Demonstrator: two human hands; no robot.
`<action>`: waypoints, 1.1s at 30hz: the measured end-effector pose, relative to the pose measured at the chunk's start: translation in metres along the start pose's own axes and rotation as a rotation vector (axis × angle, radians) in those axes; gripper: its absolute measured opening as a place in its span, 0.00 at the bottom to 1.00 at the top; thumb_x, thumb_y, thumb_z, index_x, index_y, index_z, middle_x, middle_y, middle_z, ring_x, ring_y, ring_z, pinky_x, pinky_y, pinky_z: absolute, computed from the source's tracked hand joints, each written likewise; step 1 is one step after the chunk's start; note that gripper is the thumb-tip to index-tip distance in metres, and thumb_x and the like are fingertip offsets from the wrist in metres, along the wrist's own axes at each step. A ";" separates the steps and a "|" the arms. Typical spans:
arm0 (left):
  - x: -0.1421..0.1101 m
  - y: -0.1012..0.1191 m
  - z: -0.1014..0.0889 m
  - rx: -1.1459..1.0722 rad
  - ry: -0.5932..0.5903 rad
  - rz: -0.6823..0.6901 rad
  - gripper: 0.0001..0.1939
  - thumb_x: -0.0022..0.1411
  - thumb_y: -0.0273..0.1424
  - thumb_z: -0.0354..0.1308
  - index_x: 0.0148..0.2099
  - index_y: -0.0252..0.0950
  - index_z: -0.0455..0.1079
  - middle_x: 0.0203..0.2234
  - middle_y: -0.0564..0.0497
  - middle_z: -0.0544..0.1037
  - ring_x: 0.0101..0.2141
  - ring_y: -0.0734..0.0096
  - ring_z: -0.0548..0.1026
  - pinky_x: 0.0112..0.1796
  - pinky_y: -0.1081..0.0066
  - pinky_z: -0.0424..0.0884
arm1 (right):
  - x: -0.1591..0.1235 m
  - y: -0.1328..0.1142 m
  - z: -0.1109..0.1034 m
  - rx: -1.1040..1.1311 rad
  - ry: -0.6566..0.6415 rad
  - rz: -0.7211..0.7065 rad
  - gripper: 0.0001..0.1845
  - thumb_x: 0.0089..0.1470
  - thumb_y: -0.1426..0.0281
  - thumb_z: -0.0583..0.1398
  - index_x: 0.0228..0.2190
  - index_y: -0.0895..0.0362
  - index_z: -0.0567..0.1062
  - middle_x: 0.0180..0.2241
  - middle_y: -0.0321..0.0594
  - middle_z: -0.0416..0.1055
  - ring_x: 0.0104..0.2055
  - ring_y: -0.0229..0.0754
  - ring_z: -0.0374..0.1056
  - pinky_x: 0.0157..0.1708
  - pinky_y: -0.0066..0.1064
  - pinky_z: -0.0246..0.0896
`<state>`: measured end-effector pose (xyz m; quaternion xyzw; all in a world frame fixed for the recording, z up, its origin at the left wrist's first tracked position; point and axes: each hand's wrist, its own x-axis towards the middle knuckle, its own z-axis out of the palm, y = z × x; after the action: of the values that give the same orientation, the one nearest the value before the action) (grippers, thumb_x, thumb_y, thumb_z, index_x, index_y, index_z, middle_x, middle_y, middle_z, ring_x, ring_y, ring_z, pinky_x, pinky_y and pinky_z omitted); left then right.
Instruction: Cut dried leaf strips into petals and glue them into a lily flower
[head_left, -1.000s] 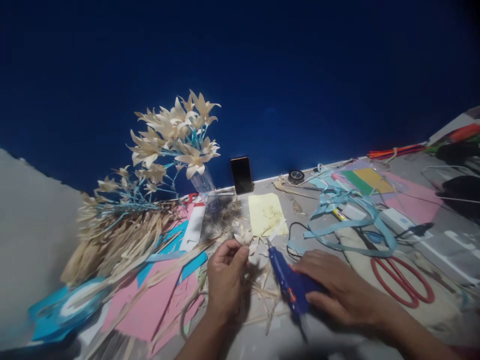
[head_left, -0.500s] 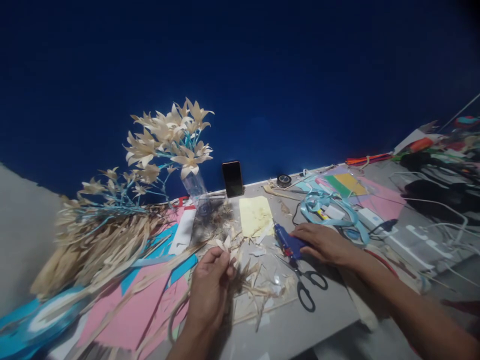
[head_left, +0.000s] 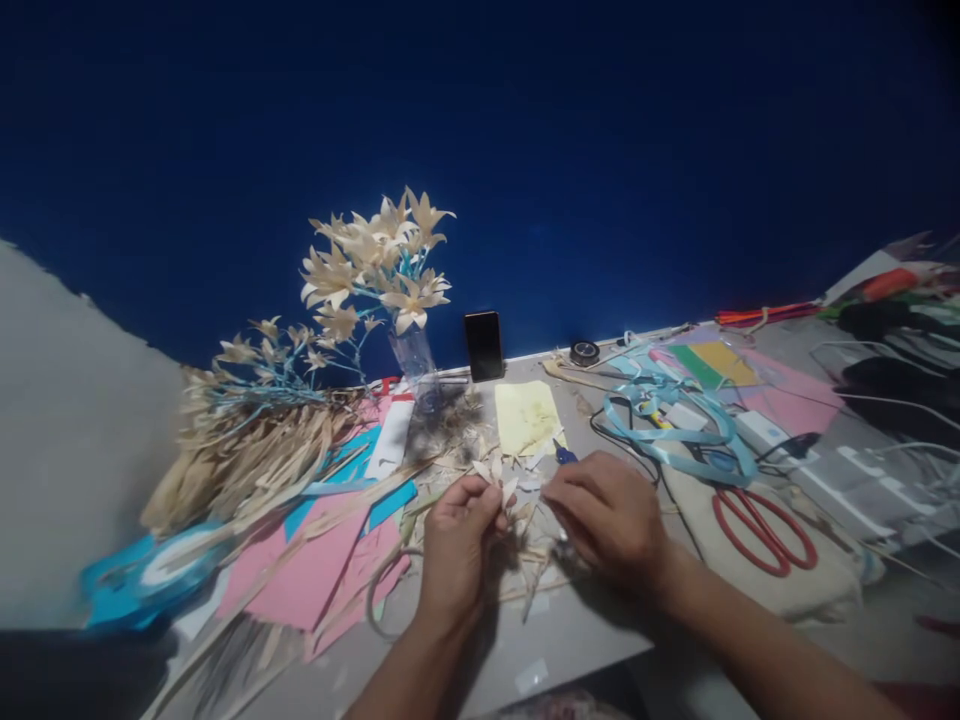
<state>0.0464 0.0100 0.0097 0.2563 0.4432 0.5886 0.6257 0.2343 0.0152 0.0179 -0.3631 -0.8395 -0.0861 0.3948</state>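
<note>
Between the thumb and fingers of my left hand (head_left: 463, 530) is a small cream flower (head_left: 495, 482) with pointed petals that look like dried husk. Just right of it, my right hand (head_left: 611, 520) is closed, fingers curled down over the table; whatever they hold, if anything, is hidden. Behind that hand the front of a blue glue gun (head_left: 564, 454) shows, its body covered. The black-handled scissors are hidden under my right hand. Husk scraps (head_left: 534, 570) lie below both hands, and a yellow paper sheet (head_left: 527, 415) is beyond them.
Finished husk flowers (head_left: 375, 250) on blue stems stand in a clear bottle (head_left: 414, 360). A phone (head_left: 484, 345) leans on the wall. Blue ribbon (head_left: 675, 430), red-handled scissors (head_left: 765, 530) and a power strip (head_left: 855, 490) are right; pink paper (head_left: 300, 580) and a tape roll (head_left: 184, 560) left.
My right hand has left the glue gun's rear and moved left and nearer to me, close to the flower. My left hand still pinches the flower. The view has shifted, revealing the red-handled scissors.
</note>
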 end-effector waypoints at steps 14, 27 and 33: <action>-0.009 -0.006 0.004 -0.079 0.007 -0.008 0.15 0.46 0.35 0.74 0.29 0.34 0.73 0.18 0.58 0.72 0.19 0.81 0.65 0.24 0.79 0.61 | 0.006 -0.018 0.025 -0.042 0.041 -0.073 0.11 0.61 0.74 0.59 0.43 0.53 0.79 0.35 0.44 0.76 0.36 0.46 0.66 0.36 0.37 0.61; -0.017 0.003 0.004 -0.094 -0.118 -0.136 0.12 0.48 0.33 0.73 0.27 0.31 0.75 0.23 0.50 0.78 0.19 0.83 0.66 0.23 0.81 0.61 | 0.022 -0.025 0.021 0.885 0.219 0.705 0.08 0.57 0.65 0.64 0.28 0.55 0.77 0.32 0.38 0.72 0.37 0.43 0.69 0.39 0.33 0.65; -0.016 0.000 0.006 -0.098 -0.144 -0.176 0.12 0.47 0.32 0.74 0.28 0.31 0.76 0.22 0.49 0.79 0.18 0.83 0.65 0.22 0.81 0.61 | 0.020 -0.024 0.028 0.885 0.234 0.718 0.07 0.56 0.66 0.65 0.28 0.55 0.78 0.32 0.38 0.71 0.37 0.42 0.68 0.38 0.33 0.64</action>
<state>0.0530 -0.0040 0.0169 0.2271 0.3886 0.5324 0.7170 0.1923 0.0209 0.0173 -0.4137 -0.5704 0.3729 0.6037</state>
